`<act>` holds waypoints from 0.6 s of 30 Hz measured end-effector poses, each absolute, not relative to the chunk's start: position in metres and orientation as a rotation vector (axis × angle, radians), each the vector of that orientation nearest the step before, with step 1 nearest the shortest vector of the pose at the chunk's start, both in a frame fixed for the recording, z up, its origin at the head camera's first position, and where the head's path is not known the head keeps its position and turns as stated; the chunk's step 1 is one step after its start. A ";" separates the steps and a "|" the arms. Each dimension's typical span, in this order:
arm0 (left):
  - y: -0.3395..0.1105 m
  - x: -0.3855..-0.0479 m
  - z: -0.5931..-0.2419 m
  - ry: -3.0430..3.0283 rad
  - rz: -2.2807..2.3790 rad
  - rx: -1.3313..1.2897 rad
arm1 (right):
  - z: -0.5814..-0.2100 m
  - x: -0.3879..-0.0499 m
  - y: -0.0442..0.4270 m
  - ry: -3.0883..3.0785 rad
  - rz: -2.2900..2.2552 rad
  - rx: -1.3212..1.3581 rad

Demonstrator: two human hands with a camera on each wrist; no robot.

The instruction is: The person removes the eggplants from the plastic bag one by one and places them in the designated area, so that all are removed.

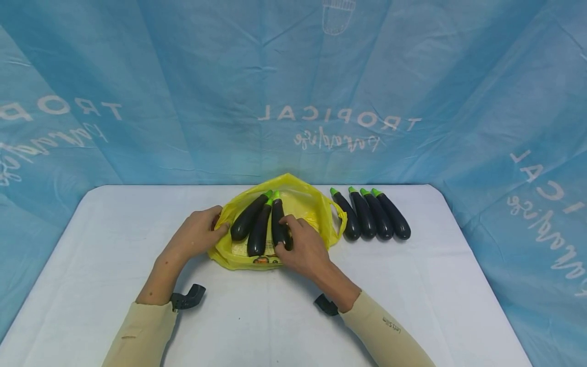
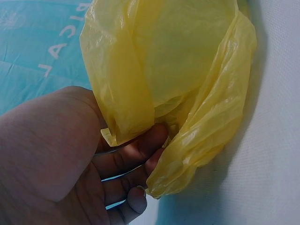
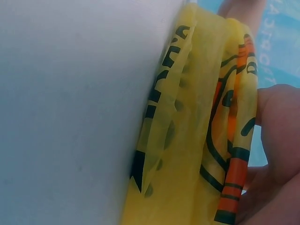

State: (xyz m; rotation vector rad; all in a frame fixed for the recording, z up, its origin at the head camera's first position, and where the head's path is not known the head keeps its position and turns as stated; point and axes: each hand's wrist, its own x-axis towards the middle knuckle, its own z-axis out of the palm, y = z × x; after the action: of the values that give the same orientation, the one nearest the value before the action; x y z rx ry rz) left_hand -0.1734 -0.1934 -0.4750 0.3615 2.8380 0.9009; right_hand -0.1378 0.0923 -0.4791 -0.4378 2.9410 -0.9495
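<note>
A yellow plastic bag point(image 1: 300, 204) lies on the table with its mouth spread open. My left hand point(image 1: 197, 232) holds the bag's left rim, and the left wrist view shows its fingers point(image 2: 124, 159) curled at the crumpled yellow plastic. Inside the bag are three dark eggplants with green stem ends. My right hand point(image 1: 302, 247) grips the rightmost eggplant point(image 1: 278, 219) between thumb and fingers, near its thick lower end. To its left lie the middle eggplant point(image 1: 259, 234) and the left eggplant point(image 1: 247, 221). In the right wrist view the bag's printed side point(image 3: 201, 117) hides the held eggplant.
Several more eggplants point(image 1: 367, 214) lie side by side to the right of the bag, close to its handle loop point(image 1: 340, 224). A white-covered table point(image 1: 403, 290) carries everything. Blue printed cloth point(image 1: 220, 92) hangs behind the table and at both sides.
</note>
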 end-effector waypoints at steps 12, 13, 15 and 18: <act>-0.194 -0.173 -0.475 2.828 0.912 0.365 | -0.480 -0.140 0.093 2.960 -0.922 -0.454; -0.194 -0.173 -0.475 2.826 0.914 0.369 | -0.481 -0.141 0.093 2.958 -0.924 -0.450; -0.194 -0.173 -0.475 2.827 0.912 0.378 | -0.481 -0.141 0.094 2.955 -0.922 -0.437; -0.194 -0.174 -0.474 2.826 0.913 0.390 | -0.481 -0.142 0.094 2.955 -0.923 -0.417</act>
State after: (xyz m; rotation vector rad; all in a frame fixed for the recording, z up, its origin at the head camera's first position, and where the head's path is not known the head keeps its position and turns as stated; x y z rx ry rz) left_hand -0.1739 -0.1942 -0.4741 0.3899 2.8262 0.9134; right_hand -0.1419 0.0940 -0.4810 -0.4173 2.9547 -0.9228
